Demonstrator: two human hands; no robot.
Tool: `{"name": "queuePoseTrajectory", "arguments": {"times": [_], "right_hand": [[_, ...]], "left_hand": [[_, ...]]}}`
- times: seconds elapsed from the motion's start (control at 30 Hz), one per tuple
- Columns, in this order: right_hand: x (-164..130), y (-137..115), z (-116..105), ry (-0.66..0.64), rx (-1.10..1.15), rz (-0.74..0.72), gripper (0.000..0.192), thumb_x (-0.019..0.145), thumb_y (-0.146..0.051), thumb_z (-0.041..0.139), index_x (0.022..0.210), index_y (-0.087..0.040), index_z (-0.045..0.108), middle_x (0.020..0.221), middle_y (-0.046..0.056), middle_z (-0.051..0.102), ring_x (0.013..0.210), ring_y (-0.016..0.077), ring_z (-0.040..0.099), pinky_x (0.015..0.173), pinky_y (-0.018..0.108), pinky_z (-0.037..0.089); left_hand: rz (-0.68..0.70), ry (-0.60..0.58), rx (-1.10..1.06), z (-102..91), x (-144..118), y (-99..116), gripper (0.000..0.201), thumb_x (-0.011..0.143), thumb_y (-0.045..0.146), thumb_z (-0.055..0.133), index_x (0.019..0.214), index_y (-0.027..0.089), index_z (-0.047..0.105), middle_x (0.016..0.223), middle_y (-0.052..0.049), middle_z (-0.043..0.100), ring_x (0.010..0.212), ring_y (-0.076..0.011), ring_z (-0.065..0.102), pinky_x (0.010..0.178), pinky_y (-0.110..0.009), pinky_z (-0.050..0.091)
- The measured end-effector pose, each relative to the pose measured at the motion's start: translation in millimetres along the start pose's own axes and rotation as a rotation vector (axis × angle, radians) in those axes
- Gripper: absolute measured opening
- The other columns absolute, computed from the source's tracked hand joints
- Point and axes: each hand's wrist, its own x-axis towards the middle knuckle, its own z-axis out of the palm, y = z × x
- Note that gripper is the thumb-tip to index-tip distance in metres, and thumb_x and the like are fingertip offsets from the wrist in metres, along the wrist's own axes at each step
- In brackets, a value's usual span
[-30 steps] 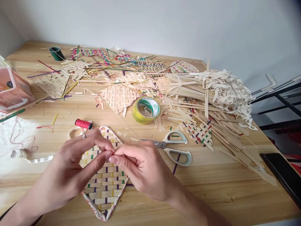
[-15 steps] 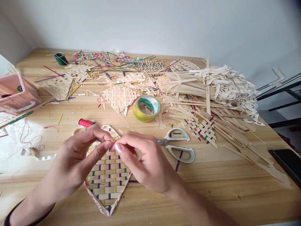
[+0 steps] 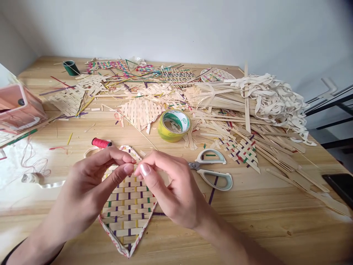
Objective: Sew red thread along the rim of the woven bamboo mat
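Both hands are raised over a woven bamboo mat, whose edge is wrapped in pale ribbon with red stitching. My left hand pinches thumb against forefinger; whatever sits between them is too small to name. Just beside it, my right hand pinches in the same way, its fingertips a little apart from the left ones. A spool of red thread lies behind my left hand. To the right of my right hand rest scissors with white and grey handles.
Behind the hands stands a roll of yellow tape. Bamboo strips and a heap of white ribbon cover the back right. A pink box stands at the left, a green spool at the back, a black phone at the right edge.
My fingertips have come slightly apart; the right hand has shifted a little to the right. The view has turned slightly, so the things on the right appear further right.
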Motion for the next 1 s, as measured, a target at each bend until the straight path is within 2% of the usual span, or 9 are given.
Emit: {"name": "queuePoseTrajectory", "arguments": {"times": [0.43, 0.57, 0.87, 1.0], "right_hand": [[-0.6, 0.3, 0.8, -0.005, -0.004, 0.031, 0.027, 0.105, -0.027, 0.054, 0.081, -0.017, 0.063, 0.069, -0.002, 0.058, 0.064, 0.0113, 0.053, 0.062, 0.027, 0.043], [-1.3, -0.2, 1.4, -0.004, 0.020, 0.042, 0.027, 0.105, -0.026, 0.053, 0.080, -0.019, 0.061, 0.071, -0.001, 0.062, 0.064, 0.0116, 0.056, 0.062, 0.026, 0.045], [-4.2, 1.1, 0.7, -0.010, 0.033, 0.041, 0.026, 0.104, -0.025, 0.055, 0.080, -0.017, 0.062, 0.072, 0.000, 0.066, 0.064, 0.0109, 0.060, 0.062, 0.025, 0.047], [-3.8, 0.0, 1.6, 0.001, 0.032, 0.028, 0.025, 0.104, -0.024, 0.055, 0.081, -0.017, 0.062, 0.073, 0.000, 0.066, 0.064, 0.0108, 0.060, 0.062, 0.025, 0.048]], "left_hand": [[-0.004, -0.051, 0.046, -0.2, -2.2, 0.1, 0.009, 0.102, 0.033, 0.069, 0.099, 0.027, 0.076, 0.089, 0.001, 0.078, 0.081, -0.0153, 0.073, 0.074, -0.020, 0.059], [0.002, -0.024, 0.043, 1.2, -1.5, 1.0, 0.011, 0.101, 0.034, 0.071, 0.097, 0.025, 0.076, 0.088, -0.001, 0.077, 0.079, -0.0162, 0.073, 0.071, -0.020, 0.060], [0.038, -0.003, 0.094, 4.1, 0.0, 6.6, 0.009, 0.101, 0.029, 0.070, 0.094, 0.029, 0.076, 0.085, 0.004, 0.076, 0.077, -0.0108, 0.071, 0.069, -0.011, 0.058], [0.040, 0.005, 0.090, 4.3, -0.6, 8.0, 0.009, 0.101, 0.028, 0.070, 0.094, 0.029, 0.076, 0.084, 0.004, 0.076, 0.076, -0.0106, 0.071, 0.068, -0.011, 0.057]]}}
